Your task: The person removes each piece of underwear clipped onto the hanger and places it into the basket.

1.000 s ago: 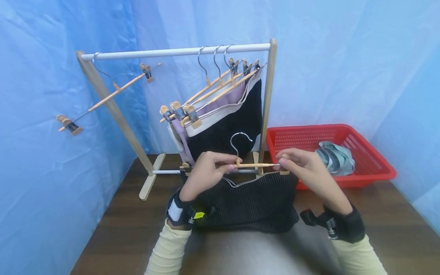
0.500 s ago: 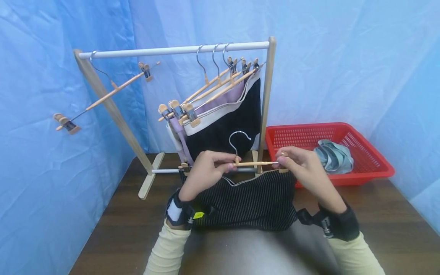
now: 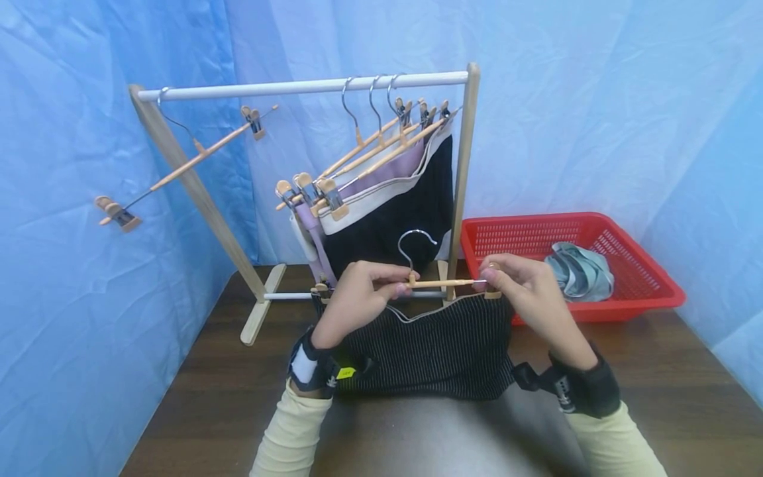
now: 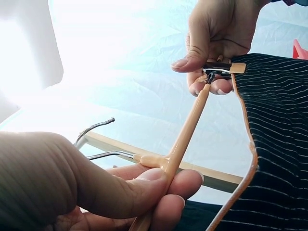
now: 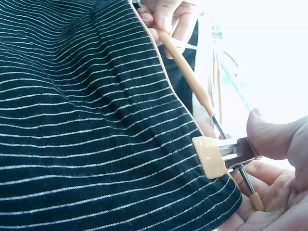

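My left hand (image 3: 353,303) pinches the middle of a clip hanger (image 3: 444,284) between thumb and fingers, just by its metal hook. At the hanger's right end my right hand (image 3: 532,295) has its thumb and fingers round a clip (image 5: 211,158), which bites the waistband corner of a black garment (image 3: 429,344) with thin white stripes. In the right wrist view the rod's tip passes beyond this clip toward the palm. Another clip (image 3: 322,290) sits at the garment's left corner, partly behind my left hand. The garment hangs down in front, its waistband sagging between the clips.
Behind stands a wooden rack with a white rail (image 3: 298,87). Several clip hangers hang from it; the left one (image 3: 199,156) is bare, while those at right carry lilac and black garments (image 3: 393,212). A red basket (image 3: 646,295) at right holds a grey-green cloth (image 3: 581,271).
The right fingers have shifted a little on the clip, and the right wrist has moved slightly left. The left hand keeps its hold on the hanger; the garment hardly moves.
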The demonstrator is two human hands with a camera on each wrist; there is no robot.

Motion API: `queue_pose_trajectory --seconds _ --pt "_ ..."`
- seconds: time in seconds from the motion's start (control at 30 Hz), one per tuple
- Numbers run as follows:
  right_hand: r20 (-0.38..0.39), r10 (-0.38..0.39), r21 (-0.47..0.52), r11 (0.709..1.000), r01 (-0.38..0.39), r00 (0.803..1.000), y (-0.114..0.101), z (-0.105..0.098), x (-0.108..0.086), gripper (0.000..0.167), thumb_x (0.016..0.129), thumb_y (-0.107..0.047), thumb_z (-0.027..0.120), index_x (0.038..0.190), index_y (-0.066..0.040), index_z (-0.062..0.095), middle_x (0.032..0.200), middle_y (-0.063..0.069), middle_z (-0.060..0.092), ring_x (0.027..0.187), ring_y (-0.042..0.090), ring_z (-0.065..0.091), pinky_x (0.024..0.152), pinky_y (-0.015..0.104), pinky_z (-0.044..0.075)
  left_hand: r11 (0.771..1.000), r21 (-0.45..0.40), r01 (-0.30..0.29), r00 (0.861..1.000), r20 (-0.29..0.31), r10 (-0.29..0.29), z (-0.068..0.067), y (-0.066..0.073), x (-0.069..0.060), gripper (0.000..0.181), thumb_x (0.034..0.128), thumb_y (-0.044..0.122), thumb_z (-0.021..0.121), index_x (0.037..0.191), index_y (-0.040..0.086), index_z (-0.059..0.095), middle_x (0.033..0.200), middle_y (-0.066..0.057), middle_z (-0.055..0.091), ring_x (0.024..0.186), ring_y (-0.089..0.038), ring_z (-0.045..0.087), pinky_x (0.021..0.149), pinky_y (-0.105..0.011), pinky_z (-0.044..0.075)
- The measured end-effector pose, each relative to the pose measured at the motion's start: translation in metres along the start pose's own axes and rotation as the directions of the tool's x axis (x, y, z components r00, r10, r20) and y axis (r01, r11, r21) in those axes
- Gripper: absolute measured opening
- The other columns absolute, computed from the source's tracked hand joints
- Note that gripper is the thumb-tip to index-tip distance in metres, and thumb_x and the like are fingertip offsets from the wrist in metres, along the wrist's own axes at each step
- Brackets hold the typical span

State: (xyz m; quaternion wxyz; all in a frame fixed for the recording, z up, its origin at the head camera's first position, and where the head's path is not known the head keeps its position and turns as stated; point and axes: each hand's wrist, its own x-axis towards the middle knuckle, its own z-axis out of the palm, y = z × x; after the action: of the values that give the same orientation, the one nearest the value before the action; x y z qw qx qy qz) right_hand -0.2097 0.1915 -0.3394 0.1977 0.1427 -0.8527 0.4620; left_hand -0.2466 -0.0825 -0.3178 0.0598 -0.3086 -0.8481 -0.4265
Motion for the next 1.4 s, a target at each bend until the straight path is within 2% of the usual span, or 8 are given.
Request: queue_pose_trajectory --seconds 0.13,0.37,0.6,0.8,1.03,1.17,1.4 --pt "-0.031 0.012 -0.001 1.000 -0.012 0.999 -0.0004 0.0011 -0.0004 0.023 0.099 -0.030 0.067 0.109 -0.009 0.073 0.094 0.006 0.076 0.077 0.016 0.063 0.068 0.022 0.050 1.000 0.002 0.004 1.000 0.000 -0.004 -0.0003 0.0006 -0.0001 0.023 0.0905 0.005 0.076 0.113 0.008 0.079 0.105 -0.005 0.079 0.080 -0.014 0.067 0.070 -0.023 0.054" --pt "-0.055 0.016 0.012 1.000 -0.016 0.998 -0.0016 0.0024 -0.0018 0.023 0.098 -0.029 0.069 0.107 -0.009 0.075 0.090 0.006 0.075 0.073 0.019 0.060 0.066 0.022 0.048 1.000 0.000 0.014 1.000 0.001 -0.014 0.0005 0.0011 -0.0007 0.023 0.0908 0.004 0.075 0.113 0.008 0.079 0.105 -0.004 0.079 0.079 -0.014 0.066 0.069 -0.024 0.054" --pt "-0.082 0.018 -0.010 1.000 -0.019 0.996 -0.0021 0.0028 -0.0029 0.024 0.097 -0.024 0.071 0.112 -0.005 0.075 0.091 0.011 0.075 0.071 0.013 0.063 0.065 0.019 0.053 0.999 -0.029 0.034 0.999 0.023 -0.033 0.0014 -0.0007 -0.0008 0.025 0.0906 0.003 0.075 0.115 0.008 0.078 0.107 -0.005 0.079 0.082 -0.014 0.069 0.072 -0.023 0.056" --pt "-0.058 0.024 0.030 0.999 -0.022 0.998 -0.0032 0.0028 -0.0039 0.026 0.096 -0.025 0.072 0.111 -0.004 0.074 0.094 0.012 0.076 0.075 0.011 0.070 0.073 0.015 0.058 0.998 -0.042 0.041 0.999 0.025 -0.040 0.0019 -0.0017 -0.0006 0.024 0.0907 0.002 0.074 0.113 0.008 0.078 0.107 -0.004 0.079 0.085 -0.012 0.071 0.077 -0.025 0.059" --pt "-0.025 0.034 0.027 0.999 -0.033 0.999 -0.0055 0.0022 -0.0052 0.024 0.097 -0.025 0.071 0.110 -0.004 0.071 0.095 0.011 0.076 0.079 0.017 0.073 0.076 0.015 0.057 0.999 -0.029 0.040 0.999 0.025 -0.039 0.0025 -0.0018 -0.0019 0.024 0.0902 0.003 0.075 0.113 0.009 0.078 0.106 -0.004 0.079 0.083 -0.013 0.069 0.075 -0.025 0.058" --pt "-0.018 0.041 0.023 0.999 -0.040 0.999 -0.0066 0.0013 -0.0061 0.026 0.098 -0.027 0.070 0.112 -0.005 0.071 0.098 0.011 0.077 0.081 0.014 0.074 0.077 0.016 0.058 0.998 -0.033 0.047 0.999 0.025 -0.046 0.0030 -0.0016 -0.0024 0.024 0.0901 0.003 0.075 0.113 0.009 0.078 0.106 -0.004 0.079 0.083 -0.013 0.069 0.075 -0.024 0.058" --pt "-0.012 0.015 -0.004 1.000 -0.015 1.000 -0.0045 -0.0049 -0.0050 0.025 0.097 -0.022 0.071 0.115 -0.004 0.070 0.100 0.011 0.076 0.082 0.015 0.073 0.077 0.014 0.057 1.000 0.007 0.002 1.000 -0.005 -0.002 0.0076 0.0021 -0.0014 0.024 0.0896 0.005 0.077 0.113 0.009 0.079 0.106 -0.003 0.079 0.083 -0.012 0.069 0.072 -0.022 0.057"
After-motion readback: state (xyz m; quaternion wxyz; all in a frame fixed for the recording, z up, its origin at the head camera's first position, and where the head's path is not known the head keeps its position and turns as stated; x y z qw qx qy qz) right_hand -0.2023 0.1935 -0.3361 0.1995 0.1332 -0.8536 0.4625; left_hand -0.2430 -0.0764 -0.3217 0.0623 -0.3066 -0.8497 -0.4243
